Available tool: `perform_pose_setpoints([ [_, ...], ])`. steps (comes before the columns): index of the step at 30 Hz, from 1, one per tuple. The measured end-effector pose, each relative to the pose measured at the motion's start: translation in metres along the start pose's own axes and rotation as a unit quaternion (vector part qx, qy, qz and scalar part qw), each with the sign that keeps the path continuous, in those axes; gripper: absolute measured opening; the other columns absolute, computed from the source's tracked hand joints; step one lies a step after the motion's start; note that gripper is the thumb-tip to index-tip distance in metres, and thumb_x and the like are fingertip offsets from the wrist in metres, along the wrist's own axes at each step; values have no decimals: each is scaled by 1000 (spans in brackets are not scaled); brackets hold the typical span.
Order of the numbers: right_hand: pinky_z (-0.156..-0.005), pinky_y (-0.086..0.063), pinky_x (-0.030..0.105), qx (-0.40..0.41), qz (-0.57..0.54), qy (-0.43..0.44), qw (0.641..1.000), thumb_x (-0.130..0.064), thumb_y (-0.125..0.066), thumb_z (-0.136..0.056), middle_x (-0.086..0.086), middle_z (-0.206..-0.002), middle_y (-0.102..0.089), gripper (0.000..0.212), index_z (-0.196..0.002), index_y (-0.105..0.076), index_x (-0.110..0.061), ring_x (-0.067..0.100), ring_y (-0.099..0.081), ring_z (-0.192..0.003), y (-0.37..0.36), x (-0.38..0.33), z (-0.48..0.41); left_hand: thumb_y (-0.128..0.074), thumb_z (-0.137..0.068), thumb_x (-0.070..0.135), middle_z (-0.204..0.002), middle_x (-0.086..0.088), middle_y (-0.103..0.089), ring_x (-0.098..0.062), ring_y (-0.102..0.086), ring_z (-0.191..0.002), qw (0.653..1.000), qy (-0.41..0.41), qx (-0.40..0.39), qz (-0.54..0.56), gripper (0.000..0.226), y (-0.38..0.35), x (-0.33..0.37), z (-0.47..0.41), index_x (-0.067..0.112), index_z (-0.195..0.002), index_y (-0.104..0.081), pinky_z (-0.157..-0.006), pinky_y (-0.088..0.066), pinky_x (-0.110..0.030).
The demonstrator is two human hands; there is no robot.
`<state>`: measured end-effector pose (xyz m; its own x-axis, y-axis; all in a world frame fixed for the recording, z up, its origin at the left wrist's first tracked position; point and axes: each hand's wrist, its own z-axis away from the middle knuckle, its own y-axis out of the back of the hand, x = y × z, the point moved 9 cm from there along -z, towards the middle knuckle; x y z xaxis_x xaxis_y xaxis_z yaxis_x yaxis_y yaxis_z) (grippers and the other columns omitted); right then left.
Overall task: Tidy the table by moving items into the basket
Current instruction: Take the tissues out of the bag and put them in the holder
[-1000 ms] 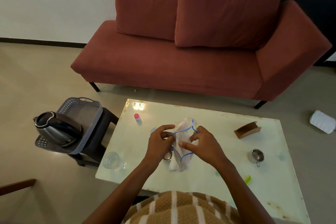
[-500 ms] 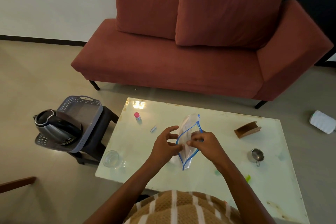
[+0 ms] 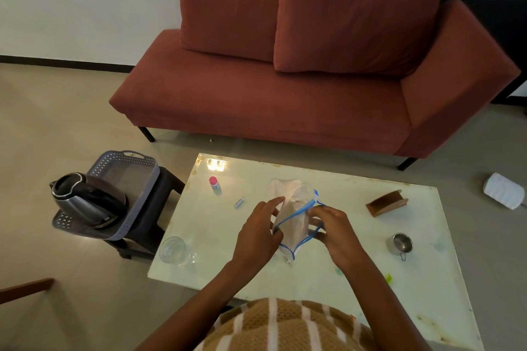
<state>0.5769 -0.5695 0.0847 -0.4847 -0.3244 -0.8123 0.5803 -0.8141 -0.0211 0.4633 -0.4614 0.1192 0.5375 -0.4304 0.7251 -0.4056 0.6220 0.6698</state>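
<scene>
We are holding one clear bag [image 3: 292,208] over the tabletop [image 3: 356,265]: right hand [image 3: 335,229] pinching its blue rim, left hand [image 3: 256,232] half open, fingers on its side. One basket [image 3: 129,168], carrying one kettle [image 3: 85,199], is sitting left. No writing is reading clearly.

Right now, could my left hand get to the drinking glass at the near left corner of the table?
Probably yes. The left hand is at the zip bag, fingers loose, and the bare tabletop between it and the glass holds nothing. It would have to let go of the bag first.
</scene>
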Motion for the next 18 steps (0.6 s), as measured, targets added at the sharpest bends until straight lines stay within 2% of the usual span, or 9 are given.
perform_pose_setpoints([
  [2,-65,-53,31,-17,-74,-36,996,-9,-54,-88,5,-85,-64,13,-82,-64,-15,19,-60,-83,-4,7,2,-60,-89,22,-127,1,-54,-14,-61,-97,1000,0,-2,-8,51,-2,1,0,26,-136,-39,-87,-51,-21],
  [4,-70,-52,36,-33,-127,-59,990,-9,-52,-87,8,-84,-63,11,-84,-63,-12,21,-60,-83,-6,11,3,-59,-90,22,-127,2,-53,-11,-59,-93,1000,3,-3,-5,50,-4,0,0,27,-136,-39,-85,-51,-19],
  [8,-72,-51,37,-48,-141,-73,986,-8,-51,-85,10,-85,-55,9,-87,-59,-10,21,-55,-83,-4,13,2,-59,-90,21,-124,2,-54,-8,-55,-84,999,21,6,38,47,-6,-6,1,27,-133,-42,-78,-51,-16],
  [11,-71,-51,36,-64,-133,-72,986,-10,-51,-87,9,-82,-55,10,-86,-61,-10,20,-54,-81,-6,14,2,-59,-90,18,-120,1,-57,-7,-54,-82,999,7,18,44,42,-6,-5,1,24,-129,-47,-70,-47,-9],
  [14,-68,-53,31,-63,-34,-44,996,-22,-58,-88,5,-87,-58,12,-94,-61,-13,19,-56,-82,-10,13,2,-58,-89,13,-119,2,-57,-7,-53,-81,998,-4,36,53,39,-5,-4,0,21,-126,-51,-63,-45,-4],
  [16,-69,-54,29,-65,76,-6,995,-33,-64,-84,-1,-84,-61,13,-85,-60,-21,16,-60,-79,-13,8,3,-58,-89,13,-118,1,-57,-7,-53,-81,997,-5,50,57,38,-3,-4,0,20,-125,-52,-65,-46,-5],
  [18,-77,-55,30,-87,184,39,978,-36,-68,-80,-5,-83,-64,14,-80,-57,-26,14,-62,-78,-21,2,7,-57,-90,15,-119,1,-57,-8,-54,-84,996,0,62,63,36,-1,-6,-1,19,-125,-52,-70,-49,-12],
])
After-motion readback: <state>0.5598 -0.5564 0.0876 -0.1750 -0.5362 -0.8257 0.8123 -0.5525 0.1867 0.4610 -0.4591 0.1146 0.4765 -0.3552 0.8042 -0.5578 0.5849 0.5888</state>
